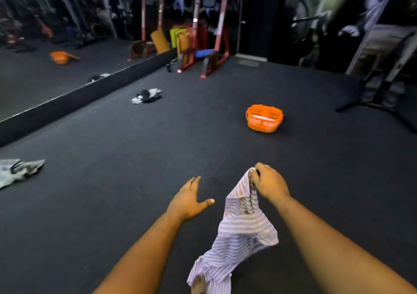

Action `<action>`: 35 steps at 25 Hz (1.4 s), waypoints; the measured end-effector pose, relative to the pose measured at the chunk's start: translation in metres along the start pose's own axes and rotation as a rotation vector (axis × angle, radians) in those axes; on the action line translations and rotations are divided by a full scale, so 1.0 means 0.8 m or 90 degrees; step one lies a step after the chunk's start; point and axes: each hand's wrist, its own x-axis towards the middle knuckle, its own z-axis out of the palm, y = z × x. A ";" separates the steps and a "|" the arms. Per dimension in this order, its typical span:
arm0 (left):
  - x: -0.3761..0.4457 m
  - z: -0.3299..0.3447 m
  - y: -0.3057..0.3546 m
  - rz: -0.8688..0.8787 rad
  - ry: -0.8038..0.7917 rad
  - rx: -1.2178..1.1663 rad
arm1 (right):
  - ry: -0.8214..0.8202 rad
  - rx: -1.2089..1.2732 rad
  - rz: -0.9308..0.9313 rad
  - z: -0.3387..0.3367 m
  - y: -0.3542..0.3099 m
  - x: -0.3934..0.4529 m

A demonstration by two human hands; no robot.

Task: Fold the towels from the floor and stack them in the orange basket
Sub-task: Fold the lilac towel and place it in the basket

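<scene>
The right hand [269, 184] is pinching one corner of a purple-and-white striped towel [239, 230], fingers curled round the bunched fabric at the top. The towel is hanging down from that grip in loose, crumpled folds, its lower end trailing toward the bottom of the view, where it is meeting the dark floor [158, 149] or hanging just above it; which of the two I cannot tell. The left hand [188, 200] is hovering just beside the towel, to its left, fingers straight and spread, thumb pointing toward the cloth, holding nothing and not touching it.

The orange basket [264, 119] is sitting on the floor well ahead of the hands and a little to the right, with something pale lying inside it. Two more towels are lying unfolded on the floor: a grey-and-black crumpled towel [146, 95] far ahead to the left, near the base of the wall mirror [45, 77], and a grey rumpled towel [19, 170] at the left edge of the view. The mirror is reflecting the basket and one of the towels. Red gym frames [214, 45] are standing against the far wall, with coloured mats propped between them
</scene>
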 end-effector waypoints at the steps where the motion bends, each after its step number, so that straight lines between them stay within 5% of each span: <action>1: 0.042 -0.004 0.013 0.024 -0.008 0.005 | 0.010 -0.002 0.019 -0.007 0.009 0.028; 8: 0.297 -0.060 0.088 0.141 -0.067 0.040 | 0.129 0.065 0.184 -0.071 0.058 0.217; 16: 0.564 -0.059 0.206 0.207 -0.088 0.073 | 0.100 0.056 0.227 -0.094 0.170 0.441; 23: 0.762 -0.039 0.319 0.149 -0.125 0.075 | 0.025 0.057 0.206 -0.138 0.281 0.643; 35: 1.101 -0.008 0.393 0.195 -0.181 0.104 | -0.025 0.020 0.241 -0.131 0.410 0.911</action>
